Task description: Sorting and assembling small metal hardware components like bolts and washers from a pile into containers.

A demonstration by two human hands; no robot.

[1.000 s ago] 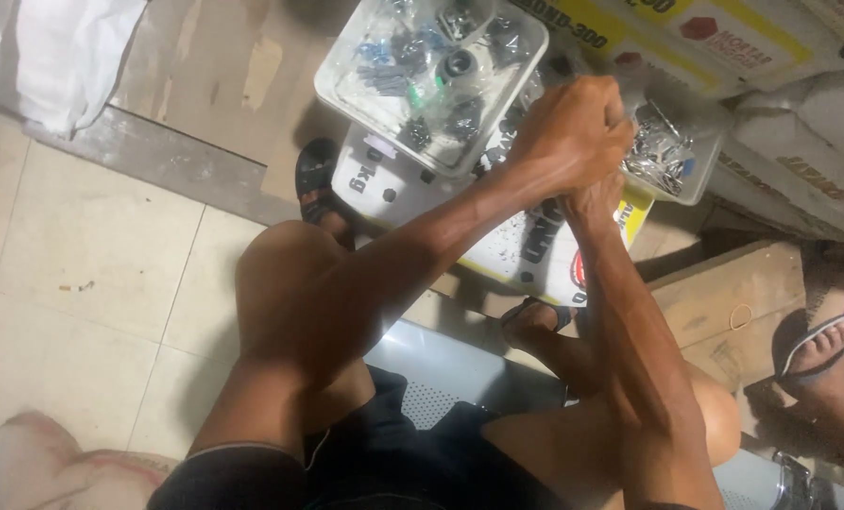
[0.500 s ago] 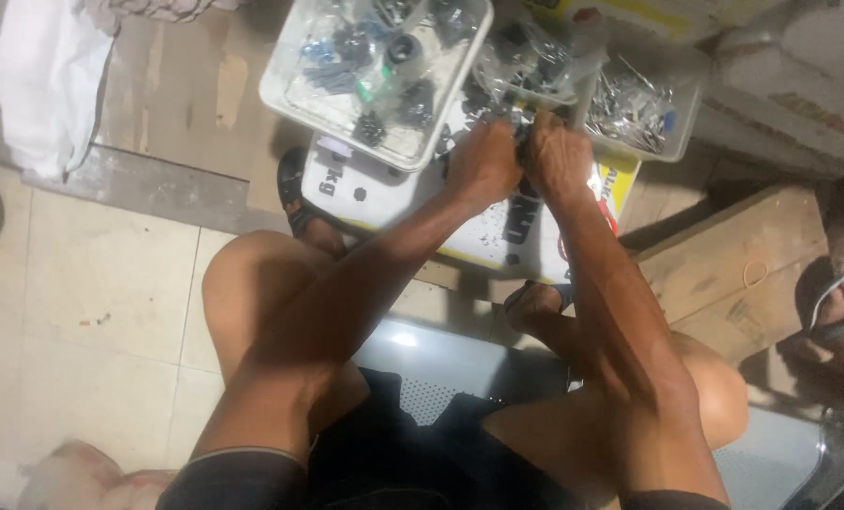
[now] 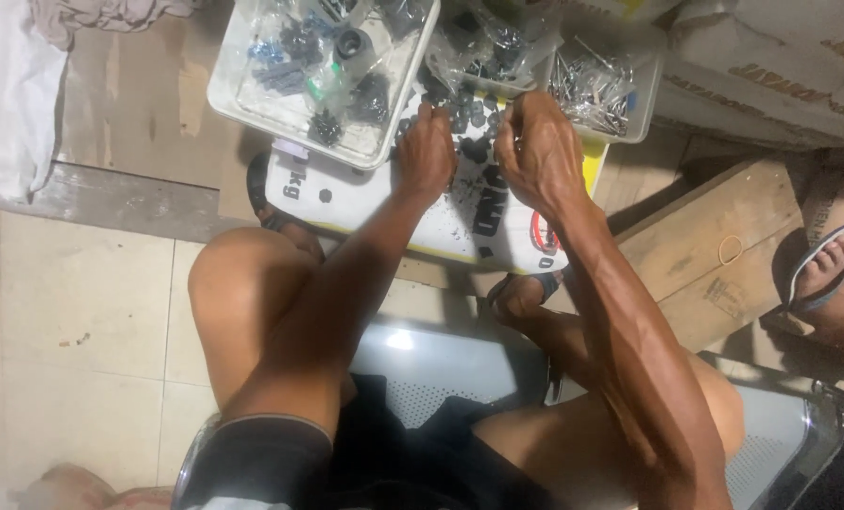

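Tiled floor (image 3: 72,312) bears a white sack (image 3: 365,203); both hands' (image 3: 426,151) (image 3: 540,146) grip cannot be told

- My left hand (image 3: 425,151) and right hand (image 3: 535,142), clasped together a second ago, are now apart.
- Both are now lowered over the small black parts (image 3: 474,118) on the white sack (image 3: 346,189).

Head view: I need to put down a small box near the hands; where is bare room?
Bare: the tiled floor left of the knee, and the wooden board right of the sack. Crowded: the sack under the left hand and right hand, strewn with dark parts; both trays are full.
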